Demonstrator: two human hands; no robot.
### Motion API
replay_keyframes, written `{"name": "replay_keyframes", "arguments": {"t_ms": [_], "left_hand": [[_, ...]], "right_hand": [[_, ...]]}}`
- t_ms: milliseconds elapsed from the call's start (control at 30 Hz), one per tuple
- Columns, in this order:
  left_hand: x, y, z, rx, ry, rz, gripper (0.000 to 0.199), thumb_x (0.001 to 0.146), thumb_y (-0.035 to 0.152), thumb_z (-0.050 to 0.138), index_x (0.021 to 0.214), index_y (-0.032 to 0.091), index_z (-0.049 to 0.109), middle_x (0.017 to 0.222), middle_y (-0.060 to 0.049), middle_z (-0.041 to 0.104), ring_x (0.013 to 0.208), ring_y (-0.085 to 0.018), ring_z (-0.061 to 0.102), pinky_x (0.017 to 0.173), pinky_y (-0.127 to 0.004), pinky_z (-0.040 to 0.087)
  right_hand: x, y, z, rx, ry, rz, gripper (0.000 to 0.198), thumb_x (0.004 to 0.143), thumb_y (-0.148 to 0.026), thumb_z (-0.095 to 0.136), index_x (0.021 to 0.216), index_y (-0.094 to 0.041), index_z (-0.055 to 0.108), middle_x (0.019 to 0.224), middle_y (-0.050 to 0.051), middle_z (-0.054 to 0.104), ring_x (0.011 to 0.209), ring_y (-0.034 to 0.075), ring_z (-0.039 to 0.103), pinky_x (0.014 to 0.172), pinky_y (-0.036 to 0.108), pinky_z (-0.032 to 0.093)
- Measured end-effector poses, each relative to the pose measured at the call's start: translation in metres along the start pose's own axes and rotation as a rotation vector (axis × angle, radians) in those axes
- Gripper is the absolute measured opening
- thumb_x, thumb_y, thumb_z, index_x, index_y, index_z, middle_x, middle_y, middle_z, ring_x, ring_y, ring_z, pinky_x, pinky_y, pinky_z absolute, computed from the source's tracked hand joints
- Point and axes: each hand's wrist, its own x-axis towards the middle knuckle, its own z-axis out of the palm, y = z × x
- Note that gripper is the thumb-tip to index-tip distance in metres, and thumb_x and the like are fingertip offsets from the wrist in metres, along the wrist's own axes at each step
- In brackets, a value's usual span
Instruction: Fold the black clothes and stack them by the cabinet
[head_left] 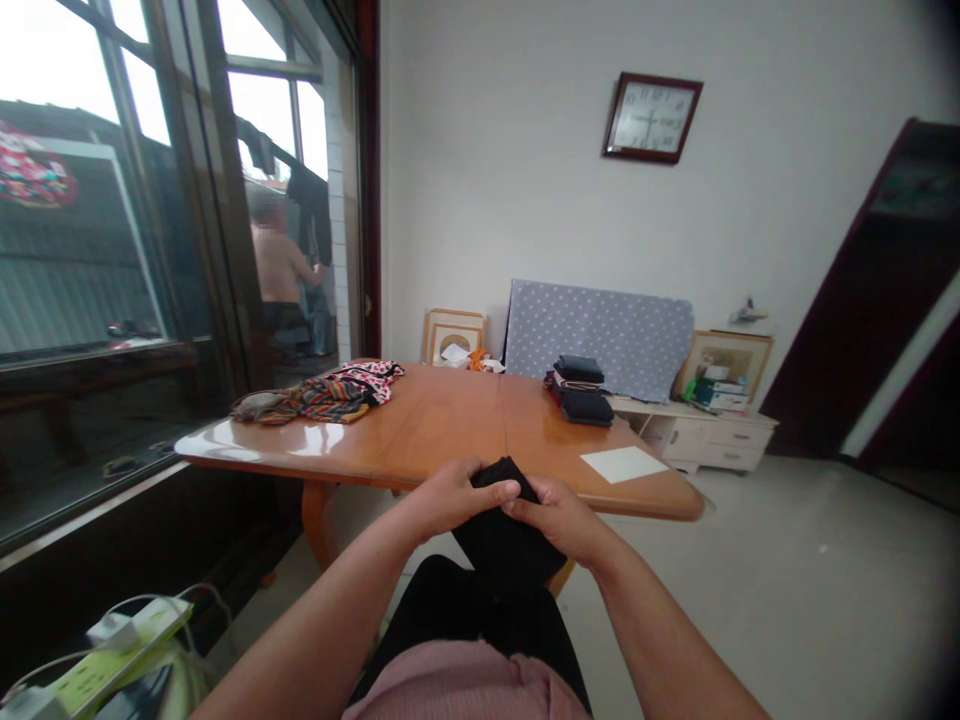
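A folded black garment is held up in front of my lap, close to the table's front edge; its exact kind cannot be told. My left hand grips its upper left part, thumb lying across the front. On the other side, my right hand is closed on the upper right part. Both thumbs nearly meet over the cloth, and most of the other fingers are hidden behind it. Past the hands, on the wooden table, stand stacks of folded dark clothes at the right.
Loose patterned clothes lie on the table's left end. A white paper sheet rests near the right front corner. At lower left is a power strip with cables. A low white cabinet stands behind. Outside the window is a person.
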Motion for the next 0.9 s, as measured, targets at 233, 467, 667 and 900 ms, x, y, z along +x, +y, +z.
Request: {"name": "replay_keyframes", "arguments": {"t_ms": [233, 467, 667, 900], "left_hand": [[0.004, 0.001, 0.004, 0.113, 0.049, 0.086, 0.039, 0.080, 0.054, 0.066, 0.086, 0.016, 0.068, 0.078, -0.004, 0.065, 0.069, -0.017, 0.056, 0.056, -0.024, 0.037], [0.005, 0.005, 0.002, 0.096, -0.011, 0.094, 0.040, 0.083, 0.055, 0.063, 0.091, 0.016, 0.068, 0.084, -0.005, 0.067, 0.076, -0.019, 0.058, 0.060, -0.025, 0.040], [0.008, 0.008, 0.005, -0.042, -0.028, 0.138, 0.031, 0.084, 0.045, 0.066, 0.093, 0.015, 0.069, 0.085, -0.004, 0.067, 0.076, -0.017, 0.058, 0.066, -0.025, 0.043], [0.016, 0.006, 0.000, -0.201, 0.012, 0.044, 0.038, 0.081, 0.048, 0.070, 0.098, 0.015, 0.068, 0.084, -0.004, 0.068, 0.072, -0.016, 0.061, 0.061, -0.024, 0.045]], "right_hand": [[-0.001, 0.001, -0.003, -0.005, 0.003, -0.003, 0.052, 0.077, -0.057, 0.073, 0.107, -0.015, 0.067, 0.092, 0.004, 0.068, 0.079, 0.018, 0.061, 0.070, 0.028, 0.047], [-0.002, -0.002, -0.003, -0.008, -0.023, -0.049, 0.049, 0.078, -0.055, 0.073, 0.106, -0.015, 0.068, 0.097, 0.004, 0.069, 0.085, 0.020, 0.062, 0.077, 0.031, 0.048], [-0.003, -0.002, -0.004, 0.039, -0.030, -0.013, 0.051, 0.078, -0.054, 0.074, 0.110, -0.015, 0.067, 0.094, 0.004, 0.069, 0.079, 0.018, 0.062, 0.071, 0.029, 0.047], [-0.003, -0.012, -0.015, 0.061, 0.001, 0.034, 0.054, 0.075, -0.054, 0.076, 0.112, -0.016, 0.069, 0.093, 0.005, 0.071, 0.078, 0.018, 0.063, 0.068, 0.027, 0.047]]}}
